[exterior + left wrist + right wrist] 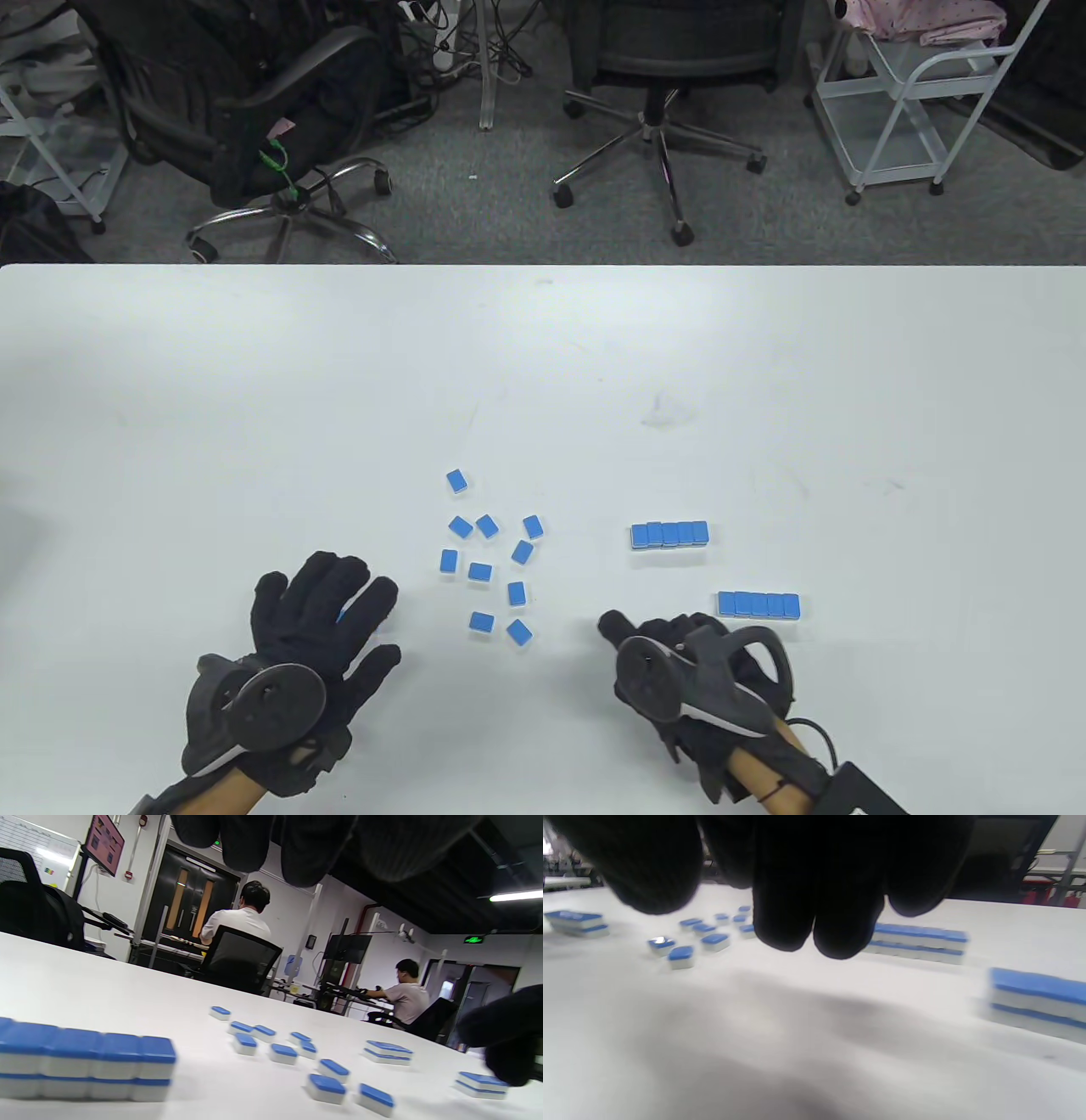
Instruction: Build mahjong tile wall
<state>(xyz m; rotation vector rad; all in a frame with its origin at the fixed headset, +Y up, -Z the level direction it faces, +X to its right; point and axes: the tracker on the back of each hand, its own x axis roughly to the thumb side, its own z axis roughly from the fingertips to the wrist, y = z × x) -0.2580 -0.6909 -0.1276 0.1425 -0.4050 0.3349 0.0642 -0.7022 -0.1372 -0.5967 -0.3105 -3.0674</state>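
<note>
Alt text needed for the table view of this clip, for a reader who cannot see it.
Two black-gloved hands, left hand and right hand, rest low on a white table. Between them lie ten loose blue-backed mahjong tiles; two short tile rows sit to the right. Office chairs stand beyond the table.

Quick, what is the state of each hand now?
Left hand: open, fingers spread, holding nothing.
Right hand: fingers curled; cannot be told whether it holds a tile.
</note>
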